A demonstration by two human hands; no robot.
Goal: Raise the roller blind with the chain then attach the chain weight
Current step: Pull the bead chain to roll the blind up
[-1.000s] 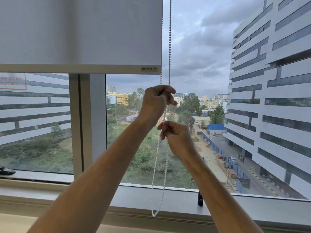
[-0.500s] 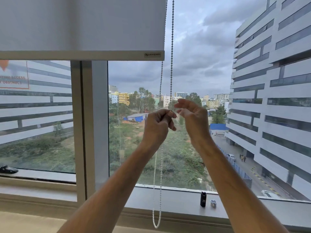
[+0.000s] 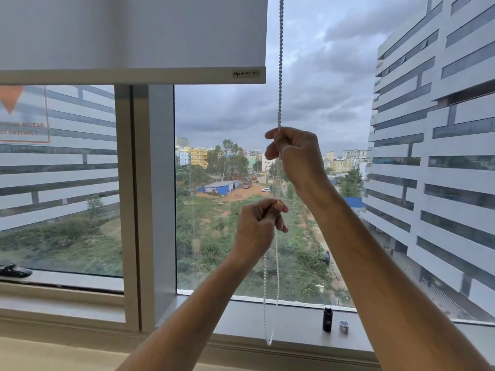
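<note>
The right hand is up high & closed tight on the bead chain. The fingers pinch the chain just under the spot where it hangs down from the top. The left hand is lower, a bit to the left, & it is closed too, w/ thumb and fingers pinching the chain. The 2 hands are apart, one over the other, not touching.

Below the left hand the chain drops in 2 thin lines. They meet in a loop near the window sill. The loop hangs free in front of the sill.

On the sill, to the right of the loop, stands a small black thing, upright. Just beside it lies a small pale clip. Can't tell which one is the chain weight; they are too small.

The white blind is up over the top left part of the window. Its bottom bar is flat across, w/ a small label near its right end. The chain runs just to the right of the blind's edge.

Outside: grey clouds, trees, tall buildings.
</note>
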